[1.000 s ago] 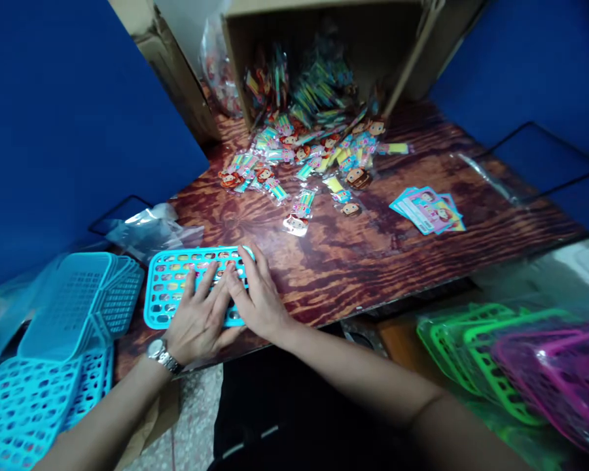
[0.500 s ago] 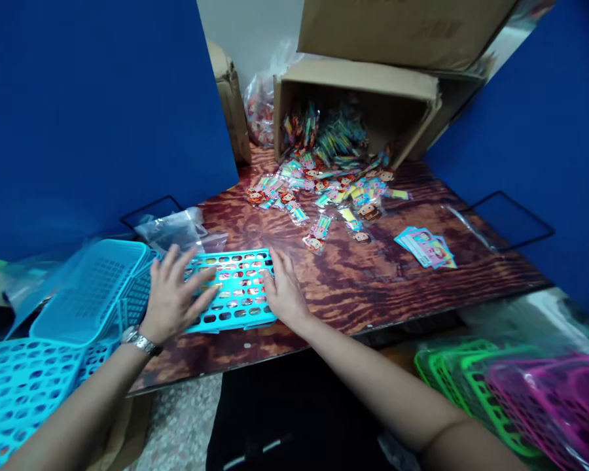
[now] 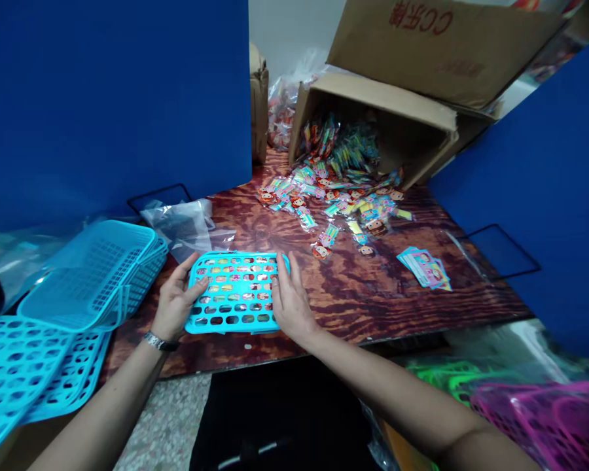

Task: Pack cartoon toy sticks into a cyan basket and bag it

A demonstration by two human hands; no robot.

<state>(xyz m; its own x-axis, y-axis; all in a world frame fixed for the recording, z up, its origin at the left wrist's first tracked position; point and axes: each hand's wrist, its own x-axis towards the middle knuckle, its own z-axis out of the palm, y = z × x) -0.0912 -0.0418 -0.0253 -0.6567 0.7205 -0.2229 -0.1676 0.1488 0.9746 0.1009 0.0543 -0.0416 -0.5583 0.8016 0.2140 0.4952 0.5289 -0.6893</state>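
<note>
A light blue basket with a perforated lid (image 3: 235, 294) sits near the table's front edge, with colourful packets showing through its holes. My left hand (image 3: 177, 297) grips its left side, thumb over the top. On its right side lies my right hand (image 3: 292, 301), fingers along the rim and partly over the top. Left of my left hand are nested blue baskets (image 3: 98, 275) with handles. Beyond the lidded basket, small packets with cartoon figures (image 3: 328, 235) are scattered on the table.
An open cardboard box (image 3: 383, 98) on its side spills packets at the back. Cards (image 3: 426, 268) lie at the right. Clear plastic bags (image 3: 184, 222) lie behind the basket. Blue lids (image 3: 19, 366) are at lower left; pink baskets (image 3: 544, 418) at lower right. Blue panels (image 3: 112, 98) flank the table.
My left hand has moved from over the lid to the basket's left side and now grips it. My right hand stays at the right side. The camera view has shifted.
</note>
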